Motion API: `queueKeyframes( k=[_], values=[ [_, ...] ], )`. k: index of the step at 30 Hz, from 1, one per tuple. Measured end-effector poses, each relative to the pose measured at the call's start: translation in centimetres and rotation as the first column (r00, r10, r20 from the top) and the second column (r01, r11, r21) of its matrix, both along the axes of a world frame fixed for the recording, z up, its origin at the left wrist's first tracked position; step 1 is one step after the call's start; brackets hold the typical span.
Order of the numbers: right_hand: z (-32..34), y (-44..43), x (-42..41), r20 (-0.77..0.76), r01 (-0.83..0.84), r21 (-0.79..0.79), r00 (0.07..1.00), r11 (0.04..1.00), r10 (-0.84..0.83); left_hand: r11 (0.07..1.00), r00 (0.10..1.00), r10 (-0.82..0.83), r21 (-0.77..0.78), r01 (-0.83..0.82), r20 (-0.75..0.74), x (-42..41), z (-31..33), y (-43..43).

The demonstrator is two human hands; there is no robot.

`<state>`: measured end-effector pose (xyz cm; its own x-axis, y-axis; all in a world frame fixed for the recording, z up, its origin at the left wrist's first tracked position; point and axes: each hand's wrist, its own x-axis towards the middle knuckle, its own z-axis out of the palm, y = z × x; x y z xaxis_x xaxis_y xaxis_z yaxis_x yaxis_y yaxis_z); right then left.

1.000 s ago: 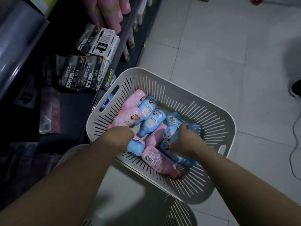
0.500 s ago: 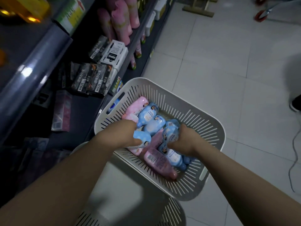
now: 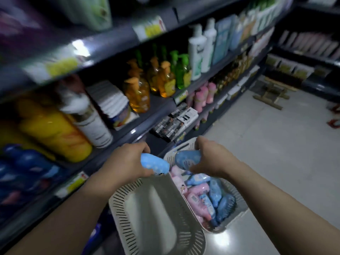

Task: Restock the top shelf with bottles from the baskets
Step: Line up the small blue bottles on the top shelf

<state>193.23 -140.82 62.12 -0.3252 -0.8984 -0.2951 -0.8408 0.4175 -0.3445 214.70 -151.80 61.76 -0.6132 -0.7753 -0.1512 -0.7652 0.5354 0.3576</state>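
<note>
My left hand (image 3: pixel 127 161) grips a light blue bottle (image 3: pixel 156 163), held above the baskets. My right hand (image 3: pixel 211 159) grips a second blue bottle (image 3: pixel 187 159) beside it. Below them a white slatted basket (image 3: pixel 239 214) on the floor holds several pink and blue bottles (image 3: pixel 204 196). A second white basket (image 3: pixel 156 218), nearer to me, has nothing in it that I can see. The shelving (image 3: pixel 114 39) rises at the left, its upper shelves blurred.
The shelves carry yellow and blue jugs (image 3: pixel 51 129), orange and green pump bottles (image 3: pixel 161 78), white bottles (image 3: pixel 198 50), pink bottles (image 3: pixel 204 94) and black boxes (image 3: pixel 174 124). A wooden frame (image 3: pixel 272 94) lies on the tiled floor far right. More shelving stands at the back right.
Both hands have lifted out of the basket, each with a blue bottle. My view has swung up from the basket to the shelves.
</note>
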Motion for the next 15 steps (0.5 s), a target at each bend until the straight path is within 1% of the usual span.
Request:
queueKeyframes(
  k=[3,5,8,10,15],
  values=[
    [5.2,-0.9,3.9,-0.018,-0.135,-0.091,0.991,0.987,0.134,0.990,0.994,0.108,-0.084,-0.109,-0.025,4.8,4.7,1.1],
    [8.3,-1.4,6.6,-0.043,-0.240,-0.140,0.971,0.961,0.236,0.978,0.984,0.172,-0.114,-0.177,-0.052,8.3,7.9,2.0],
    [12.8,-1.8,11.4,-0.094,-0.358,-0.189,0.933,0.914,0.346,0.956,0.948,0.286,-0.031,-0.293,-0.144,14.0,12.6,3.7],
    [15.6,-1.8,14.8,-0.106,-0.414,-0.228,0.910,0.881,0.400,0.942,0.923,0.331,0.010,-0.335,-0.199,17.8,15.1,5.0],
    [21.5,-0.5,24.6,-0.111,-0.517,-0.330,0.852,0.790,0.512,0.863,0.832,0.468,-0.049,-0.503,-0.297,28.2,20.3,9.7]
  ],
)
